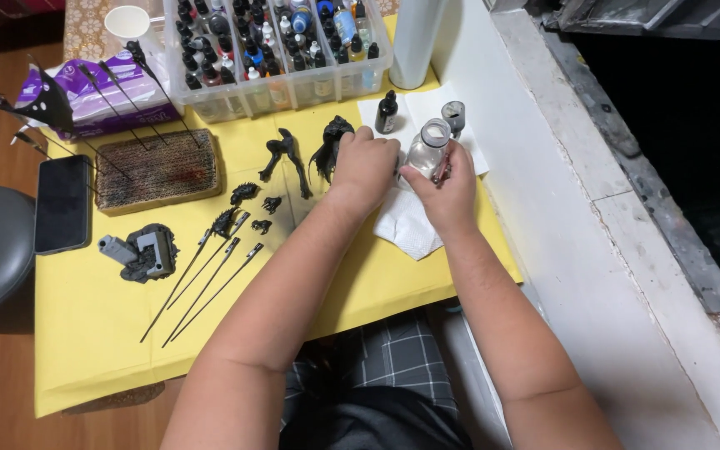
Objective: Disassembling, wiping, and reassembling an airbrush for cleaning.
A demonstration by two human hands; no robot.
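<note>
A clear jar (427,148) with a round open mouth sits between both hands over the far right part of the yellow tabletop (85,325), above a white tissue (406,225) that seems placed there to catch drips. The right hand (443,187) has its fingers closed around the jar's lower side, tilting it slightly toward the person; something small and reddish shows at those fingers, too small to make out. The left hand (364,167) is curled into a loose fist just beside the jar, touching it on its left, and I cannot tell whether it grips anything.

Just beyond stand a small black dropper bottle (387,112) and a grey cap (453,115) on white paper. Left of the hands lie dark model parts (285,158), several mounted on thin sticks (210,283). At the far edge a clear bin (281,50) holds rows of small paint bottles with black and white tops; a purple and white tissue pack (93,92) lies left of it, with a black phone (62,204) nearer the edge
</note>
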